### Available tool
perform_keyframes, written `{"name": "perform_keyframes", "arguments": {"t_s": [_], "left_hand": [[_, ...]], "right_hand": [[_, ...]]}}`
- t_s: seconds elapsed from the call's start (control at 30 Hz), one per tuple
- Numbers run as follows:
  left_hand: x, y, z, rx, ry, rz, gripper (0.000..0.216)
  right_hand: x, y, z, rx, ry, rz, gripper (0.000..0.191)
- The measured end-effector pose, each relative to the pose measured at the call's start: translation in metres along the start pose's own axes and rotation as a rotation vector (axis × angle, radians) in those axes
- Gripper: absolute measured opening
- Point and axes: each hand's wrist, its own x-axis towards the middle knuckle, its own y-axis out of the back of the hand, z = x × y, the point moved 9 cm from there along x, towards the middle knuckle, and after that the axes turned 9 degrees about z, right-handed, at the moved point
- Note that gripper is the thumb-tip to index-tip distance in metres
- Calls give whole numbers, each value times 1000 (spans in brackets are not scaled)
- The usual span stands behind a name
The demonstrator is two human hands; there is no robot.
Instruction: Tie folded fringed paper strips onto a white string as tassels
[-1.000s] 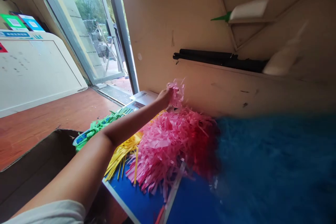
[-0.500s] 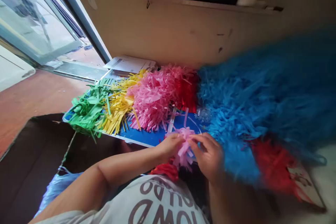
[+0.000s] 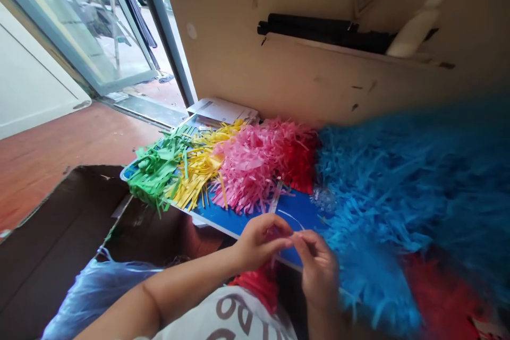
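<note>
My left hand (image 3: 263, 241) is closed, its thumb and fingers bent into a loop. Bits of pink fringe (image 3: 274, 233) show inside that loop, and most of this bunch is hidden behind the hand. The fingertips of my right hand (image 3: 319, 263) are pinched together and touch the left fingertips. What the right fingers grip is too small to make out. Below my hands, red fringe (image 3: 257, 284) lies against the shirt. Just beyond them is the blue tabletop (image 3: 297, 210), with a thin pale strand curving over it.
Green fringe (image 3: 159, 162), yellow fringe (image 3: 197, 170), pink fringe (image 3: 255, 154) and red fringe (image 3: 303, 162) lie along the table. A big blue fringe pile (image 3: 382, 191) fills the right. An open cardboard box (image 3: 64, 218) and light-blue strands (image 3: 99, 287) are at the lower left.
The view has shifted, so the table sits lower and farther right. My fingertips have come together, and the pink bunch that hung openly between my hands is now mostly hidden.
</note>
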Motion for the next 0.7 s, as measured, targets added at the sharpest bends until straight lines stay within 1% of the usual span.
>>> {"name": "perform_keyframes", "arguments": {"t_s": [0.07, 0.1, 0.13, 0.2, 0.33, 0.4, 0.5, 0.6, 0.7], "left_hand": [[2, 3, -15, -21, 104, 5, 26], [2, 4, -18, -23, 122, 1, 26], [2, 5, -19, -19, 122, -5, 25], [4, 4, -16, -10, 90, -10, 23], [7, 3, -12, 15, 52, 20, 21], [7, 1, -14, 39, 61, 21, 18], [6, -1, -14, 47, 51, 4, 16], [5, -2, -14, 23, 50, 7, 16], [4, -2, -17, 4, 86, 16, 20]], "right_hand": [[1, 3, 7, 11, -42, 39, 26], [2, 6, 11, 5, -51, 71, 26], [2, 8, 14, -2, -60, 96, 27], [1, 8, 20, -4, -90, 100, 28], [-1, 3, 25, -2, -124, 25, 29], [-2, 4, 22, -48, -87, 18, 28], [-2, 8, 14, -133, 9, 62, 26], [-2, 11, 11, -189, 68, 103, 26], [-2, 10, 3, -251, 165, 106, 22]]}}
